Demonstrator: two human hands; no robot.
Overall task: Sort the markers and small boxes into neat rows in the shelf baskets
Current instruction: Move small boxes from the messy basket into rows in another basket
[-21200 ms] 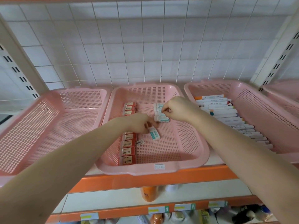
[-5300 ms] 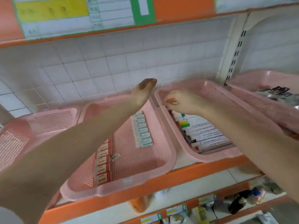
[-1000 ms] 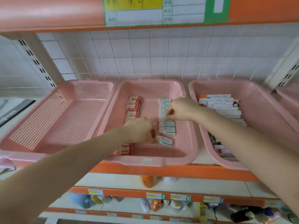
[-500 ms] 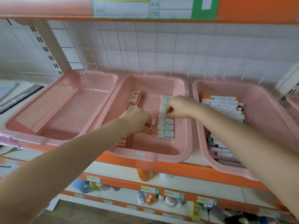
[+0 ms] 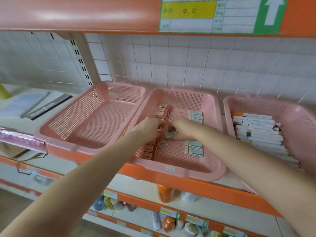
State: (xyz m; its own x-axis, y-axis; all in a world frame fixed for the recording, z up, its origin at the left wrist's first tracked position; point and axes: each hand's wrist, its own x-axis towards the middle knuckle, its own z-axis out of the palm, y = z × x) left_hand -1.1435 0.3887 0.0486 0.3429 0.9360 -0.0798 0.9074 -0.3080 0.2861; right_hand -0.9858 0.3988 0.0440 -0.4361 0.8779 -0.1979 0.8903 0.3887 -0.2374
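Red boxes [image 5: 161, 111] run down the left of the middle basket [image 5: 184, 100] and white-and-teal boxes [image 5: 194, 147] down its right, their print too blurred to read. My left hand [image 5: 148, 125] curls onto the red row; I cannot tell whether it pinches one. My right hand [image 5: 183, 130] pinches a small grey piece [image 5: 169, 135] beside it. Markers [image 5: 256, 132] line the right basket [image 5: 266, 106]. Overhead, a yellow tag [image 5: 188, 10] reads "9.9", the last digit unsure.
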